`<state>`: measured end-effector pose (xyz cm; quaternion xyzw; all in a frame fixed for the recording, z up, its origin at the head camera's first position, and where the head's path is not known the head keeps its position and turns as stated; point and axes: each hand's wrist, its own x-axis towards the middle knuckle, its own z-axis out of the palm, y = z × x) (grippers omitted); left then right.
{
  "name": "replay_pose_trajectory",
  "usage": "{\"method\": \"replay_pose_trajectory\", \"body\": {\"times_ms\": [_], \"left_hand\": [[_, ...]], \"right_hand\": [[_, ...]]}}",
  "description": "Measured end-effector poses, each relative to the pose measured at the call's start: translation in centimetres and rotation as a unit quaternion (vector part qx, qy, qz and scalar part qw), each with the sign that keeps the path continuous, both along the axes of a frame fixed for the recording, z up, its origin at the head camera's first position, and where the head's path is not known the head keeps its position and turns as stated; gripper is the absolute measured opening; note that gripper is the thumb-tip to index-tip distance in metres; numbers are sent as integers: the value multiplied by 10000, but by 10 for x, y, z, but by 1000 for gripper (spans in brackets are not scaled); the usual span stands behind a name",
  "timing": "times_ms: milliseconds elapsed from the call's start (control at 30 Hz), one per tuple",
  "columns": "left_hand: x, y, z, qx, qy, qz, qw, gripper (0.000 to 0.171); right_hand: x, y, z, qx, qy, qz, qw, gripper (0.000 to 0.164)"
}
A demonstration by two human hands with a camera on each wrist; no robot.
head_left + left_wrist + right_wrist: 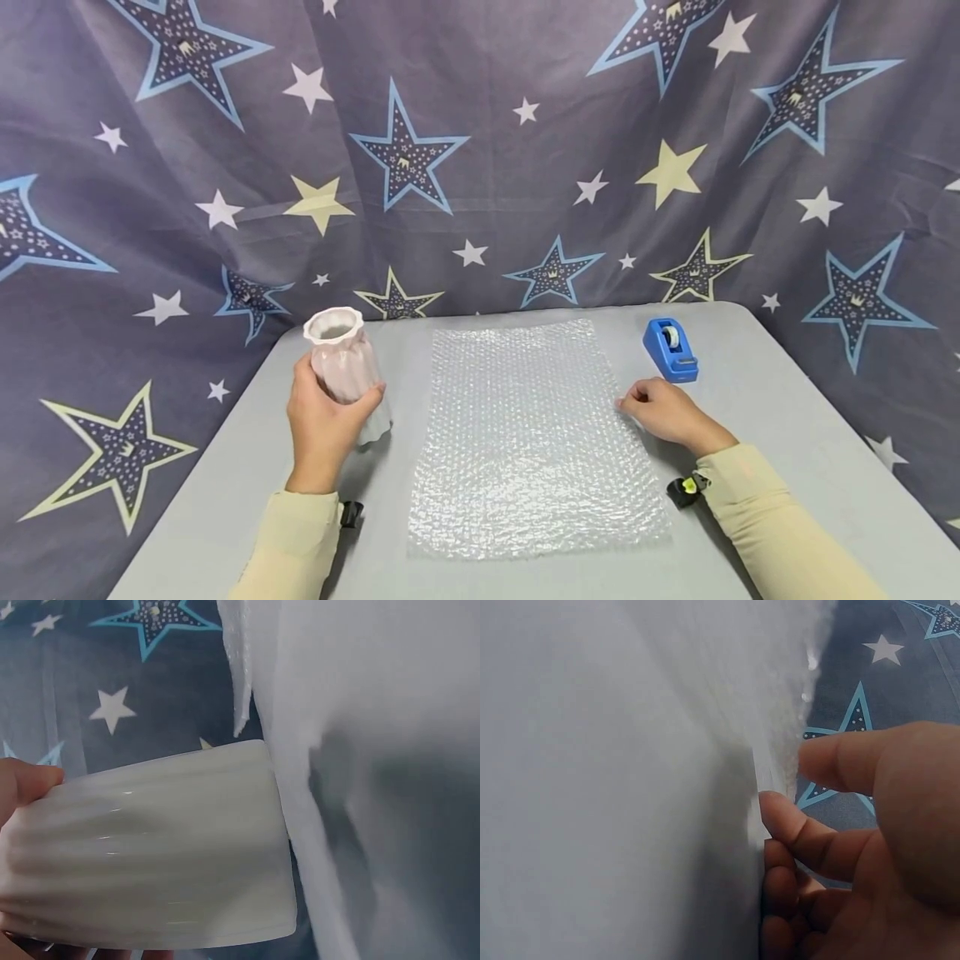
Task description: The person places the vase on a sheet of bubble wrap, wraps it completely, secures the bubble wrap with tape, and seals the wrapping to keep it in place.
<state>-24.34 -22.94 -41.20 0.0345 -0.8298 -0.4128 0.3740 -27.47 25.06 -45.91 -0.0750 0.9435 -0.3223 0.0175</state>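
Note:
My left hand (322, 433) grips a pale pinkish-white ceramic vase (347, 358) with a scalloped rim and ribbed sides. The vase leans slightly, mouth up, its base close over the table at the left. In the left wrist view the thumb lies along one side of the vase (165, 855), other fingertips along the opposite side. A sheet of clear bubble wrap (525, 442) lies flat in the middle. My right hand (663, 412) is at its right edge. In the right wrist view the thumb and index finger stand apart beside the wrap's edge (787, 720), other fingers bent against the table.
A blue tape dispenser (670, 350) with a roll of tape stands at the back right, beyond the right hand. The grey-white table (795, 417) ends at the back against a dark star-patterned cloth (487, 100), which also hangs at both sides.

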Motion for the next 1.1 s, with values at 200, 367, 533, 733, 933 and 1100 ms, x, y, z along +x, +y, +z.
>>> {"method": "replay_pose_trajectory", "body": {"times_ms": [200, 367, 533, 733, 933, 1100], "left_hand": [[3, 11, 7, -526, 284, -193, 9980, 91], [5, 20, 11, -844, 339, -380, 9951, 91], [10, 32, 15, -1181, 415, -599, 9903, 91], [18, 47, 21, -1592, 356, -806, 9833, 92], [25, 63, 25, -2158, 349, -1026, 9704, 91], [30, 76, 25, -2580, 446, -1199, 9576, 89]], "right_hand": [[-2, 1, -3, -2, -15, 34, 10000, 30], [-3, 4, -4, -7, -58, 56, 10000, 36], [-1, 4, -3, -32, -111, 105, 9999, 45], [0, 3, -4, 19, -96, 114, 9999, 47], [-1, 3, -4, 23, -5, 184, 9998, 46], [-2, 3, -4, 32, 41, 212, 9998, 46]]}}
